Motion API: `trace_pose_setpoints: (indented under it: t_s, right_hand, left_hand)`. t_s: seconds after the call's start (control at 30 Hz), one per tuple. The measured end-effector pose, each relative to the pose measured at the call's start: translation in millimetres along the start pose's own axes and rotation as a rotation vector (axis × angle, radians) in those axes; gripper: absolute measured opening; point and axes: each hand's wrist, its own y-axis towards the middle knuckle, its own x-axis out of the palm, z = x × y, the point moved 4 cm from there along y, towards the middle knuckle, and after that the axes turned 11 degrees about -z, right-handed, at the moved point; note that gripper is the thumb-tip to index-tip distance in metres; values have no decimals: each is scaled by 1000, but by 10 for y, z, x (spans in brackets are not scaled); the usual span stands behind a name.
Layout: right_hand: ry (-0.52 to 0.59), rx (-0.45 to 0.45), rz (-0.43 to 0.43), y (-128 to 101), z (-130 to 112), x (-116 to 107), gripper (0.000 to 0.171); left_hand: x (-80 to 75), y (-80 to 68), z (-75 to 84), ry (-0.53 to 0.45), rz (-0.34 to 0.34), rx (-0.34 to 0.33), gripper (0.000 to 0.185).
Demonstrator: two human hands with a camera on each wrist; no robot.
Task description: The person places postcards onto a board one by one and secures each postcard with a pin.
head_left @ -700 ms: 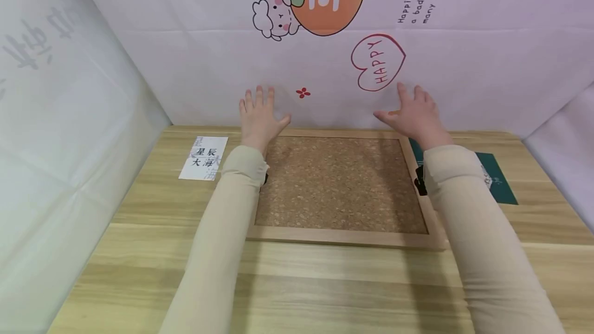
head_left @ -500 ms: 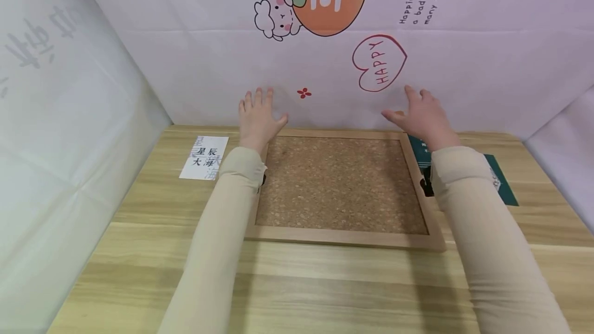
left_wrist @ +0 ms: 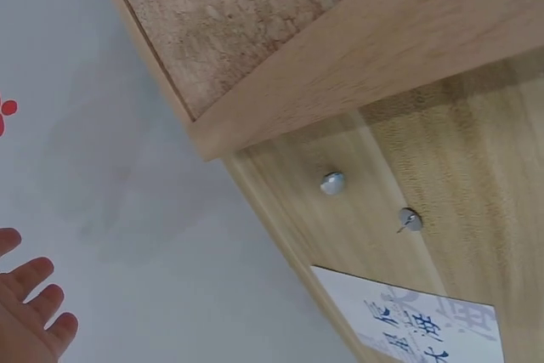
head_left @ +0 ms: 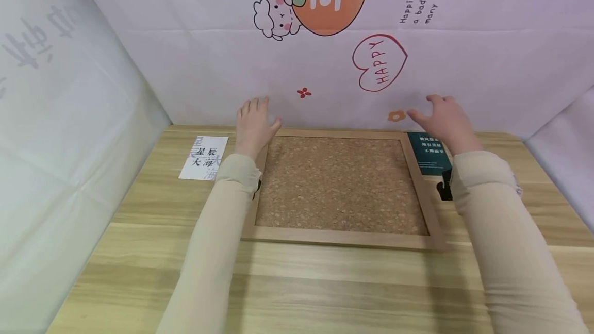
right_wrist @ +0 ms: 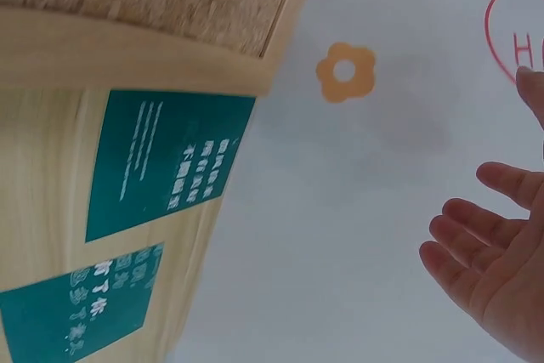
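Note:
A cork board in a pale wooden frame lies flat on the wooden table. Over its far left corner, my left hand has spread fingers and holds nothing. Out past the far right corner is my right hand, also holding nothing, its thumb apart from the loosely bent fingers. Beside the board's left edge, the left wrist view shows two metal thumbtacks. A white card with dark lettering lies to the left. Two green cards with white lettering lie on the right, partly hidden by my arm in the head view.
A white printed cloth rises behind the table, with an orange flower and a red heart. More white cloth hangs at the left side. Wooden tabletop stretches in front of the board.
My right hand has moved right and lower in the view, uncovering the orange flower and more of the near green card. My left hand has come slightly back and left. The board has stayed put.

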Motion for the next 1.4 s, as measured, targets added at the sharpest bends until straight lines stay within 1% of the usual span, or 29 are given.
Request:
trace_pose_setpoints:
  t_s: [0.13, 0.4, 0.6, 0.8, 0.9, 1.03, 1.17, 1.27, 1.33, 1.4]
  right_hand:
    - [0, 14, -7, -34, 135, -8, 82]
    - [55, 29, -8, -100, 523, 42, 85]
    - [111, 94, -16, -191, 832, 87, 82]
    - [134, 146, -29, -291, 1059, 128, 79]
    - [130, 160, -39, -331, 1177, 157, 79]
    - [135, 184, -42, -373, 1338, 210, 79]
    - [129, 204, -31, -411, 1462, 290, 78]
    - [101, 210, -23, -434, 1519, 359, 75]
    - [89, 210, -27, -444, 1552, 404, 73]
    - [93, 223, -44, -452, 1589, 452, 75]
  left_hand:
    - [52, -25, -48, -1, -8, 10, 62]
    - [184, -67, -203, -10, -49, 44, 58]
    - [273, -93, -328, -17, -90, 60, 58]
    - [387, -127, -416, -20, -132, 60, 59]
    - [447, -151, -451, -10, -151, 52, 58]
    - [519, -164, -481, 28, -178, 43, 59]
    - [573, -164, -497, 63, -209, 55, 61]
    - [618, -170, -507, 44, -234, 75, 62]
    - [647, -183, -510, 4, -258, 82, 62]
    - [680, -197, -517, -37, -278, 86, 63]
